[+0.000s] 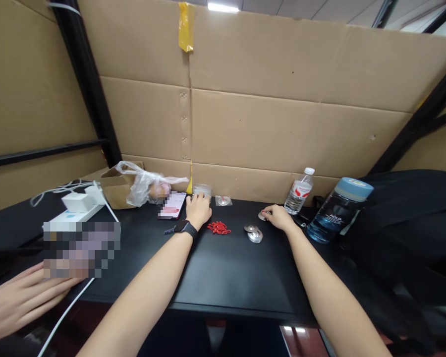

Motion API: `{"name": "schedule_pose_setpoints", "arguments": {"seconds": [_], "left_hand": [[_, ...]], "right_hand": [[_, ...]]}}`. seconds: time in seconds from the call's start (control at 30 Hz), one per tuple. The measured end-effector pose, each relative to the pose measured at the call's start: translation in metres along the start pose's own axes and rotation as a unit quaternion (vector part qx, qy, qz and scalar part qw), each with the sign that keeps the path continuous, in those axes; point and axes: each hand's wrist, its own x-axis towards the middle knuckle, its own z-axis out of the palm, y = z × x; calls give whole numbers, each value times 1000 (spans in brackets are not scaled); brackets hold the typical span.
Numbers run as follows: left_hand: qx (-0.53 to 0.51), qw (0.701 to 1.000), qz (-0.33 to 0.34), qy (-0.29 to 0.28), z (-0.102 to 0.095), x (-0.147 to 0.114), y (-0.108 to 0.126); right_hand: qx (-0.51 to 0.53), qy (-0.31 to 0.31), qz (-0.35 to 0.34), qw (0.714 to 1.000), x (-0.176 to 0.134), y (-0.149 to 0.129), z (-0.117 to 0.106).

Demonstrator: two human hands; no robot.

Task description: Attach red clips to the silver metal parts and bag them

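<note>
My left hand [198,210], with a dark watch on its wrist, reaches to a small stack of clear plastic bags [203,188]. Its fingers are stretched out over the near edge of the stack. At the right, my right hand [278,218] pinches the edge of a round shiny metal disc [261,215] close to the tabletop; a bit of red shows at the fingertips. Two more metal discs [255,237] lie overlapping between my hands. Beside my left wrist is a pile of red cord loops [219,228]. A bagged disc [223,201] lies behind the pile.
A lit phone [174,206], a cardboard box [115,187] and a plastic bag [143,183] sit at the left. Nearer are a power strip [74,216] and another person's hand [26,300]. A water bottle [299,192], a blue-lidded bottle [334,213] and a black bag [405,223] stand right.
</note>
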Motion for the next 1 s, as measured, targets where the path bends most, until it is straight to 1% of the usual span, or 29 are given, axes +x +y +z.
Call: {"name": "schedule_pose_setpoints", "arguments": {"seconds": [0.1,0.23,0.37,0.5,0.6,0.7,0.77,0.83,0.93,1.0], "left_hand": [[-4,1000,-2,-3,1,0,0],[1,1000,-1,-5,2,1,0],[9,1000,3,3,2,0,0],[-2,1000,17,3,-2,0,3],[-42,998,36,-4,-8,0,10],[-141,985,97,-17,-13,-3,23],[-219,966,132,-24,-16,-6,36],[-277,950,143,-20,-18,-11,48],[-326,935,140,-5,-22,-17,62],[-343,930,135,1,-25,-20,67]], "right_hand": [[-3,7,-5,1000,0,-1,-1],[4,37,-10,999,0,-3,-3],[24,66,1,998,0,-8,-5],[55,87,13,995,-1,-15,-8],[82,94,13,992,-3,-26,-9],[145,96,6,985,-4,-44,-7],[269,97,4,958,-5,-60,-3],[357,80,12,930,-7,-77,0],[431,45,25,901,-12,-99,4],[465,34,28,884,-15,-108,6]]}}
